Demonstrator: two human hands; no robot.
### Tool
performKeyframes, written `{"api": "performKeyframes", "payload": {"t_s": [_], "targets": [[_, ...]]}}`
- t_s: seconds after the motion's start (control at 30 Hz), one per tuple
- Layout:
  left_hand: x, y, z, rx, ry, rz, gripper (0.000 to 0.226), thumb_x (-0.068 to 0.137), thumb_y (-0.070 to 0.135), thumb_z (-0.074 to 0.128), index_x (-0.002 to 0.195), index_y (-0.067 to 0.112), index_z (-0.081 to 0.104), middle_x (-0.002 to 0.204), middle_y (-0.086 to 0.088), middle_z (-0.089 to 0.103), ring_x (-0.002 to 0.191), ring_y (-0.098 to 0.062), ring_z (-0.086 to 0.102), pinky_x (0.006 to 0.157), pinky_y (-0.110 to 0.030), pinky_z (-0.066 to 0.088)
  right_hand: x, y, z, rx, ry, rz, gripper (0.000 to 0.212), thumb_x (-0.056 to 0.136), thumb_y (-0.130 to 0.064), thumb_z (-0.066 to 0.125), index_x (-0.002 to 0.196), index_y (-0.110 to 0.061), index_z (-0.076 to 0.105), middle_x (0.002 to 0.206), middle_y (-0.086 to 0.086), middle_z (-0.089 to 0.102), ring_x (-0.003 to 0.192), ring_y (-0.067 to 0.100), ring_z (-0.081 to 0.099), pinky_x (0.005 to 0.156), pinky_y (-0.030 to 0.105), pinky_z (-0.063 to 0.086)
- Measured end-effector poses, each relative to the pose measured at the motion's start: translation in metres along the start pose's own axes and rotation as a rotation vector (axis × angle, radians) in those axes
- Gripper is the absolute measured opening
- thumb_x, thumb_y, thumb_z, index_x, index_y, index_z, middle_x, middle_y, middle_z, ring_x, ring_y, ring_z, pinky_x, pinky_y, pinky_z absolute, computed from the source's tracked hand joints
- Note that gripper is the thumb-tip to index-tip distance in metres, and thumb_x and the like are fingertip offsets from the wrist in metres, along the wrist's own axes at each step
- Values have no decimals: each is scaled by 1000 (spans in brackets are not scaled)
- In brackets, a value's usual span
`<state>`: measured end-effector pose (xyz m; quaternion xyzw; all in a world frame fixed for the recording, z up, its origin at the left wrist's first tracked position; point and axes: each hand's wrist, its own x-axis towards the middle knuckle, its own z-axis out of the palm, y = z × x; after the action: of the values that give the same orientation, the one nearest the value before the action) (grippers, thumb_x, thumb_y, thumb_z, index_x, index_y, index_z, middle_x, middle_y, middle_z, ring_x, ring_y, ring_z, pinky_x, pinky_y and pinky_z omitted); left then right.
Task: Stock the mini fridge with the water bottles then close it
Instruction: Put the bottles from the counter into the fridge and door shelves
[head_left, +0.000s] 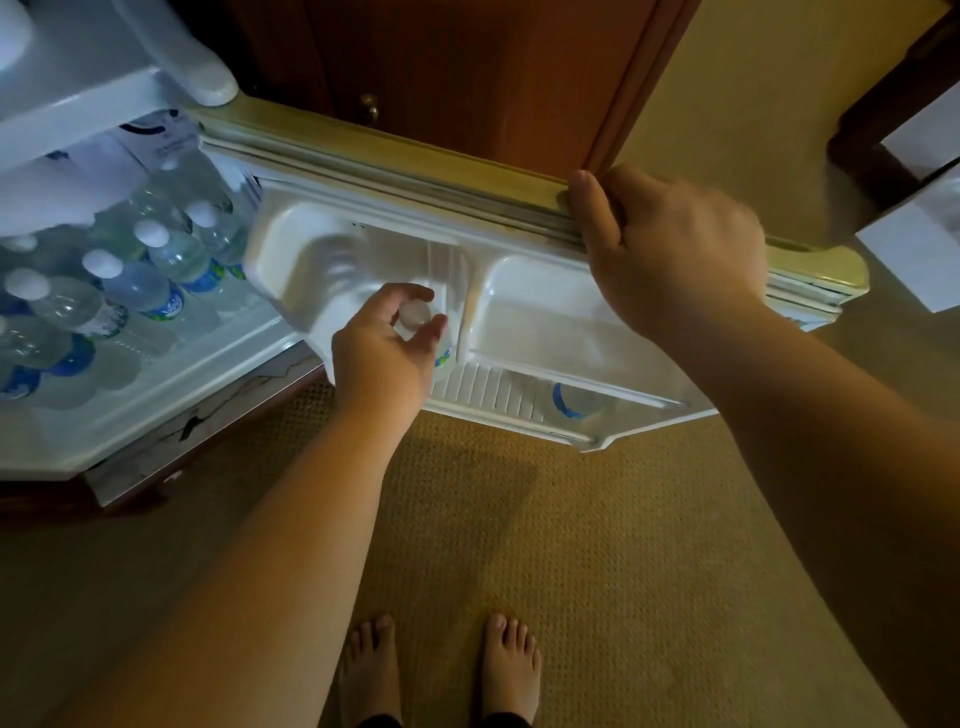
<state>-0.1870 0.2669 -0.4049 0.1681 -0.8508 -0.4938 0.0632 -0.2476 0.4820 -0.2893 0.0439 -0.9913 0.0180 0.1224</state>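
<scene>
**Left hand at the bottle cap in the door shelf, right hand on the door edge**

Nearest to the camera, at the bottom of the frame, are the two bare feet (441, 670) of the person on the carpet (597, 545), and from there both forearms reach up toward the open mini fridge (156, 405).

The left hand (387, 345) is in the centre of the frame. Its fingers are curled around the white cap of a water bottle (415, 314) that stands upright in the door shelf (483, 389); the long axis of the bottle goes down, away from the camera, so mostly the cap shows. I cannot tell if the fingers press the cap or only surround it.

The right hand (670, 249) is at the centre right, clamped over the upper edge of the fridge door (415, 150), thumb on the inner side.

A second bottle (574, 400) is in the same shelf, to the right of the held one. The fridge cabinet, at the left of the frame, holds many more bottles (156, 270).

I judge that stocking is almost finished. For closing, the door must swing toward the left of the frame, and the right hand is already on it, so the left hand must first come out of the shelf.
</scene>
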Motion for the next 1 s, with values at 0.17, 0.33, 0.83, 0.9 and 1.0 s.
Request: {"api": "performKeyframes", "payload": {"t_s": [0.17,0.33,0.83,0.9,1.0], "targets": [[1,-13,21,122,-164,-51,23,92,23,76,113,30,70,99,13,68,90,-15,64,70,-18,43,5,3,2,-2,19,-23,54,105,-64,18,84,-26,51,72,-3,45,70,30,45,63,37,32],[-18,-24,44,118,-240,-13,32,94,32,77,122,21,66,99,10,69,86,-14,65,66,-17,46,6,4,4,-13,39,-39,58,105,-64,17,87,-25,56,75,-4,49,70,29,48,64,36,31],[-50,4,95,31,-333,31,42,94,40,77,127,15,70,78,13,62,59,-3,49,70,-15,46,4,6,5,11,49,-62,63,105,-64,15,98,-25,64,84,-5,48,77,30,56,68,37,34],[-50,5,98,28,-333,10,43,95,40,76,130,16,68,83,10,65,58,-2,51,69,-13,45,4,6,5,24,40,-55,63,105,-65,14,99,-27,64,84,-5,49,74,27,51,68,37,33],[-49,7,100,-3,-333,6,40,95,35,77,129,15,69,91,8,71,59,0,58,69,-9,47,4,5,4,38,31,-42,63,105,-65,14,98,-27,64,82,-5,49,72,24,46,68,37,32]]}}
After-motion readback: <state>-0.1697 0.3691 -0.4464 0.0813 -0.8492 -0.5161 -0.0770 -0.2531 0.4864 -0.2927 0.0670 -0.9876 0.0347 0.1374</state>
